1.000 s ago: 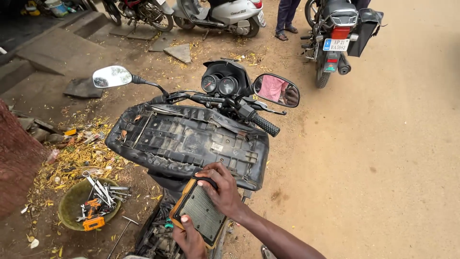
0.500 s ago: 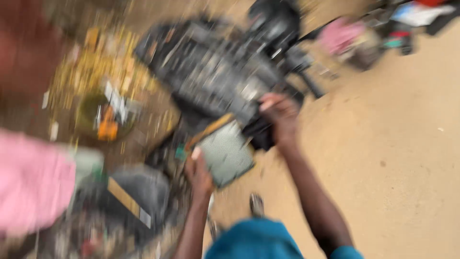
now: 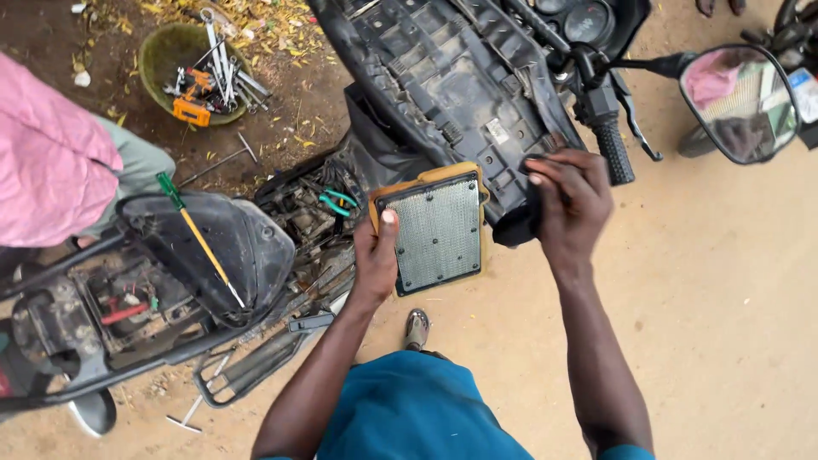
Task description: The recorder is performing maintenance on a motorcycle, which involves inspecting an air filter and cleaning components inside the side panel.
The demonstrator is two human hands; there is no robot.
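My left hand [image 3: 376, 255] grips the left edge of a flat rectangular air filter [image 3: 436, 228] with a yellow-brown frame and a grey mesh face, thumb on its top corner. My right hand [image 3: 569, 200] is just right of the filter, fingers curled against the lower edge of an upturned black motorcycle seat [image 3: 443, 77] that lies across the bike. I cannot tell whether the right hand pinches the seat's edge. The bike's handlebar grip [image 3: 613, 152] sits right beside that hand.
A green bowl of spanners and tools [image 3: 192, 64] lies on the dirt at top left. A person in pink [image 3: 51, 162] crouches at left. A screwdriver [image 3: 200, 238] rests on a black panel. The opened motorcycle frame [image 3: 128, 315], a mirror [image 3: 737, 102] and sandy ground [image 3: 724, 324] surround me.
The view has swung from facing the bike to looking down along it. My left hand still holds the filter; my right hand has left the filter and moved to the seat's edge.
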